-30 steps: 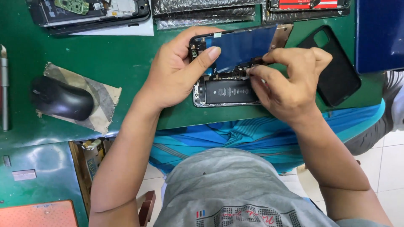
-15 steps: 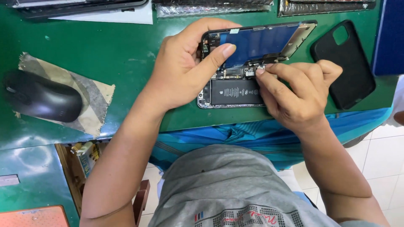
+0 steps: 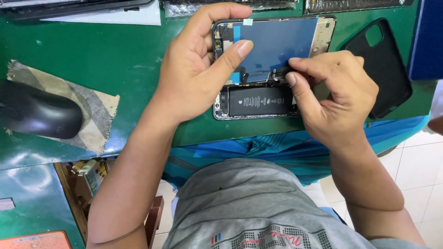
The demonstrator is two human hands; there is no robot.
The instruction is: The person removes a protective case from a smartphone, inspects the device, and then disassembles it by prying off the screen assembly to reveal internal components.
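Note:
An opened smartphone body (image 3: 258, 101) with a black battery lies at the near edge of a green table (image 3: 115, 55). Its detached screen panel (image 3: 277, 46), blue on the back, is tilted up over the body. My left hand (image 3: 198, 69) grips the panel's left end, thumb pressed on its blue back. My right hand (image 3: 332, 92) pinches the small black flex connectors at the panel's lower edge, just above the battery.
A black phone case (image 3: 385, 64) lies to the right of my right hand. A black computer mouse (image 3: 39, 113) rests on a grey cloth pad (image 3: 99, 115) at the left. Dark trays and packets line the far edge. A blue object (image 3: 427, 37) stands at the far right.
The view has moved closer over the phone. My left thumb stays on the screen panel, and my right fingers have shifted onto the connectors at its lower edge.

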